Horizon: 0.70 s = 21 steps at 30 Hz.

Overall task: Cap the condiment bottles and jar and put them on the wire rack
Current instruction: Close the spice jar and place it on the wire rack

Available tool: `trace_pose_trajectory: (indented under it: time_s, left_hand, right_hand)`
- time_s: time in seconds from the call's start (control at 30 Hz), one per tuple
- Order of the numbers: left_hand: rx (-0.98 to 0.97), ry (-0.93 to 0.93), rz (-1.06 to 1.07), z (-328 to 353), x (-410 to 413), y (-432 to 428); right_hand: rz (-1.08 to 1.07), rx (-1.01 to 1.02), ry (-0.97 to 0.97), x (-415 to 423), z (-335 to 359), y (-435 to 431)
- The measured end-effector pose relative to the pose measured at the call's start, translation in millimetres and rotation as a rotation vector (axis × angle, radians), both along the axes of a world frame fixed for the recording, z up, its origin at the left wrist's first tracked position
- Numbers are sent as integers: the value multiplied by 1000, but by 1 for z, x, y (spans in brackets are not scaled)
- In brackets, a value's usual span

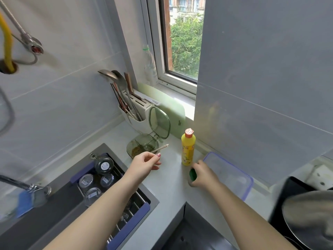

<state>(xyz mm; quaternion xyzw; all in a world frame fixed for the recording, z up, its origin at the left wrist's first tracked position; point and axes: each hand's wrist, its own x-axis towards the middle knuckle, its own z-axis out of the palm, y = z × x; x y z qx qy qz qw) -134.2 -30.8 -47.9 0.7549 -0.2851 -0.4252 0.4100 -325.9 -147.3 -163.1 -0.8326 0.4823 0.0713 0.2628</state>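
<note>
A green glass condiment jar (142,147) stands on the counter with its hinged lid (159,122) flipped up and brown paste inside. My left hand (146,161) hovers just in front of it, pinching a small wooden spoon (160,148) by its handle. My right hand (203,175) rests on the counter, closed on a small item with a green cap (193,174); the rest of that item is hidden. A yellow squeeze bottle (188,147) with an orange cap stands upright just beyond my right hand. The wire rack (126,204) lies across the sink and carries several glass jars (104,166).
A white utensil holder (134,112) and a pale green cutting board (169,103) stand against the window sill. A clear plastic box with a blue rim (228,175) sits right of my right hand. A dark pan (310,215) is at the far right, the faucet (27,188) at the left.
</note>
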Motion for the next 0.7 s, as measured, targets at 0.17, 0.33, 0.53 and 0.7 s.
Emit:
trace_pose_trajectory:
  time_s: [0.17, 0.33, 0.53, 0.7]
  left_hand:
    - [3, -4, 9, 1, 7, 5]
    - [6, -4, -11, 6, 10, 9]
    - [-9, -2, -23, 18, 7, 11]
    - [8, 172, 1, 32, 8, 11]
  right_hand:
    - [-33, -2, -49, 3, -5, -5]
    - [-194, 79, -356, 2, 14, -10]
    - [-320, 279, -744, 12, 81, -15]
    - [-176, 361, -900, 29, 146, -7]
